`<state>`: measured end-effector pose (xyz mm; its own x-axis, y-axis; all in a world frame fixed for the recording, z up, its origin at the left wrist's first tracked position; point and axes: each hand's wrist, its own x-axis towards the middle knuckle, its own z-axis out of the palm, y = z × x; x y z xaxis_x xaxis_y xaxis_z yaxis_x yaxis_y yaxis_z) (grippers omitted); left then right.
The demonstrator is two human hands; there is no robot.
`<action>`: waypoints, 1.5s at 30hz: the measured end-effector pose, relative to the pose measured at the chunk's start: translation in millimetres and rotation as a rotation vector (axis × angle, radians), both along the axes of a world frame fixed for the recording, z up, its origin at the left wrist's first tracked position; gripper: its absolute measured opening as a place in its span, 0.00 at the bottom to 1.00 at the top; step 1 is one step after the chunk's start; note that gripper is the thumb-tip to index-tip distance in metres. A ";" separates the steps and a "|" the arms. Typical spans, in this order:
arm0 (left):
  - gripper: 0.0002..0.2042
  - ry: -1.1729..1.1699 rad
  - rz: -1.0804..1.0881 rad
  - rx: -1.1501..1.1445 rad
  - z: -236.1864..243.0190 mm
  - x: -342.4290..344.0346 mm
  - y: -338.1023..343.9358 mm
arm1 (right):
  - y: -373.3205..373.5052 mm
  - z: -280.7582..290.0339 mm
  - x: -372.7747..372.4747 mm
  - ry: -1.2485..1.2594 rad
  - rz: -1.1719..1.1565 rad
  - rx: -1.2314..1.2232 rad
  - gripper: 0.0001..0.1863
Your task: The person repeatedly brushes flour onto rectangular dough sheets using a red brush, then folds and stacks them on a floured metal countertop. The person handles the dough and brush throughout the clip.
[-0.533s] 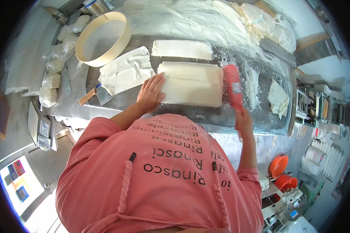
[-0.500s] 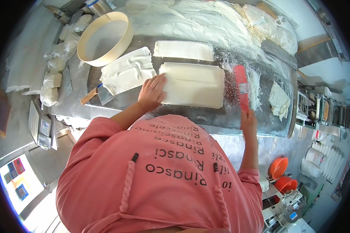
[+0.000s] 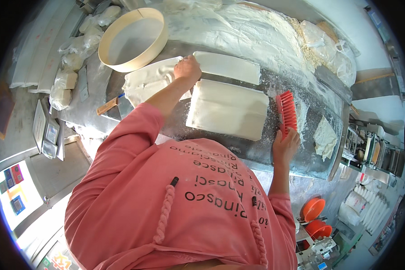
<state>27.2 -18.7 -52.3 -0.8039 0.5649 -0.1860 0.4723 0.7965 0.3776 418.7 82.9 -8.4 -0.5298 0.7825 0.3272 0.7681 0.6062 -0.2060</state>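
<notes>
My left hand (image 3: 187,69) is closed in a pinch at the far right corner of a wrinkled pale dough sheet (image 3: 150,77); the fingertips are partly hidden. That sheet lies left of a smooth rectangular dough sheet (image 3: 227,110). Beyond the rectangle is a narrower dough strip (image 3: 227,67), close by my left hand. My right hand (image 3: 286,143) grips the handle of a red bench brush (image 3: 286,110), its bristles facing right, over floury worktop to the right of the rectangle.
A round wooden-rimmed sieve (image 3: 104,49) stands at the far left. A scraper with a wooden handle (image 3: 107,106) lies near the left sheet. Flour (image 3: 238,27) is heaped along the back. A ragged dough scrap (image 3: 325,137) lies at right. Bagged blocks (image 3: 65,81) line the left edge.
My left hand has moved from the rectangle's left edge to the far corner of the wrinkled sheet. The brush has turned, showing its bristles. The wrinkled sheet's far edge looks straighter.
</notes>
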 end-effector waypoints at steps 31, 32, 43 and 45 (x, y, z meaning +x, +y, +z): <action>0.09 -0.188 0.065 0.273 -8.9 -32.4 14.2 | 95.6 -41.7 -199.0 -0.078 0.122 -0.329 0.08; 0.09 -0.240 0.119 0.293 -10.9 -34.5 12.8 | 90.1 -29.9 -202.2 -0.135 0.126 -0.306 0.08; 0.07 -0.187 -0.420 0.252 23.3 27.9 34.9 | 120.1 -16.0 -208.7 0.304 -0.048 -1.130 0.09; 0.10 -0.211 -0.454 0.341 18.7 46.1 47.4 | 114.0 -5.7 -216.8 0.483 -0.078 -1.202 0.09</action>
<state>73.3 28.7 -33.6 -0.4336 0.8989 -0.0629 0.6241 0.3499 0.6986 201.9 196.9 -14.2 -0.4960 0.7407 -0.4531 0.4883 -0.1936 -0.8509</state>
